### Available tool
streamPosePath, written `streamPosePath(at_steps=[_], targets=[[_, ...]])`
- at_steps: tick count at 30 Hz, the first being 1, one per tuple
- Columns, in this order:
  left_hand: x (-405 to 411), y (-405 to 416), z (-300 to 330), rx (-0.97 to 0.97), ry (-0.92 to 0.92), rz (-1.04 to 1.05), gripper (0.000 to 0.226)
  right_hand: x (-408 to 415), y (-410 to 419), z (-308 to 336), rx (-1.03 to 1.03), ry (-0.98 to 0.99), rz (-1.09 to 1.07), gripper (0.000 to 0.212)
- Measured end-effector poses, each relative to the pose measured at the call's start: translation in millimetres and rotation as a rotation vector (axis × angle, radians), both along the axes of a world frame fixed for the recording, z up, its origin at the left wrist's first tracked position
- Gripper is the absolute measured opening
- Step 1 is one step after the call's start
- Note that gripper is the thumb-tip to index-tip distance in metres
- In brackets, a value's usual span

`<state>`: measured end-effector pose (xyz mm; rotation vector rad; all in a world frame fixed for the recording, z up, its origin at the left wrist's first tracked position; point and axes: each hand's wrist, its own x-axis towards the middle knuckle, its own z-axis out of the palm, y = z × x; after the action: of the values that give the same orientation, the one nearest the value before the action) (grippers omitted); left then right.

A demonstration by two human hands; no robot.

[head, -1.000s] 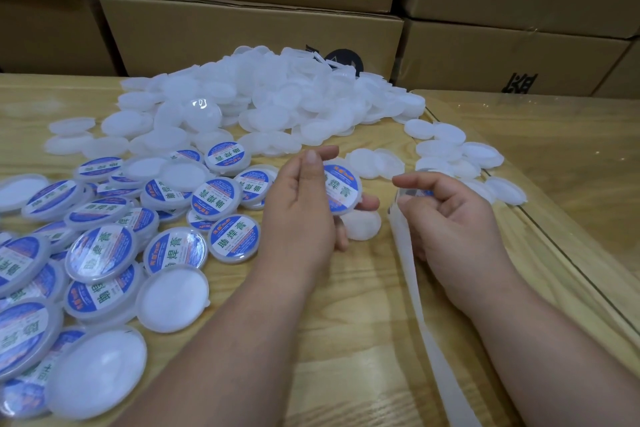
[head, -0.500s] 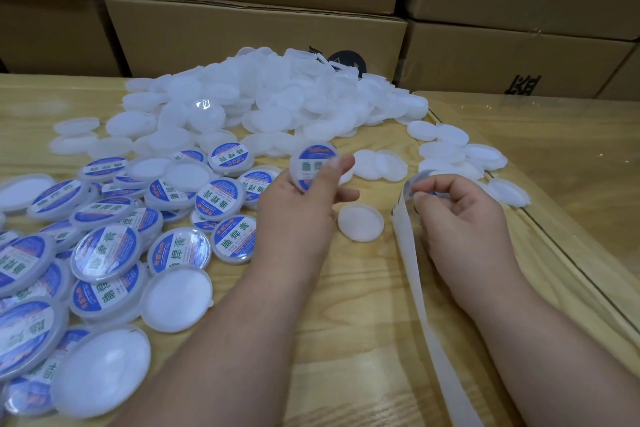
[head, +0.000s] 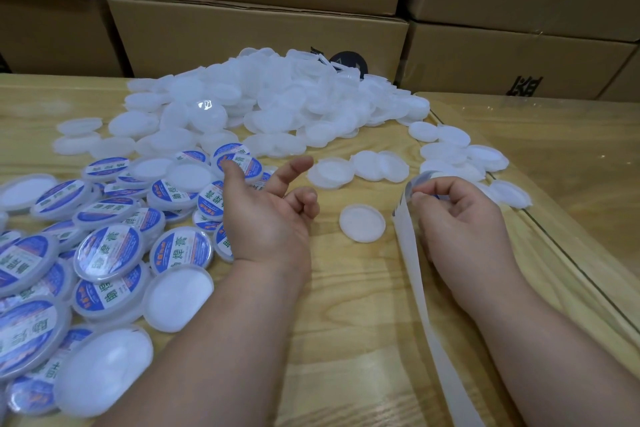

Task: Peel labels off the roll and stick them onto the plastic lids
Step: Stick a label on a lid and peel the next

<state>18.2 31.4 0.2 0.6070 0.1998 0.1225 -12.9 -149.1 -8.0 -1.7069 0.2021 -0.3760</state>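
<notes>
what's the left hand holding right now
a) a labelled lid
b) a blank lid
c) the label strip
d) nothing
d: the left hand is empty, palm up with its fingers spread over the labelled lids, while the right hand pinches the label strip.

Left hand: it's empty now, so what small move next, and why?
Probably reach the left hand to the lone blank lid just to its right and pick it up: the right hand is already pinching the next label off the backing strip.
</notes>
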Motion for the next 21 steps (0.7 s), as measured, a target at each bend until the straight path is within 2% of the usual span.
streamPosePath(at_steps=[9, 16, 21], targets=[[-1, -2, 1, 0.013, -0.022, 0.016, 0.057, 0, 0, 0, -0.017, 0.012, -0.005, 0.019], [-4, -4, 1, 0.216, -0.128, 0.080, 0.065, -1, 0, 1, -0.044, -0.018, -0.022, 0.008], [-5, -10, -3, 0.410, -0.217, 0.079, 0.054, -1, 2, 4, -0.116, 0.025, -0.043, 0.030]])
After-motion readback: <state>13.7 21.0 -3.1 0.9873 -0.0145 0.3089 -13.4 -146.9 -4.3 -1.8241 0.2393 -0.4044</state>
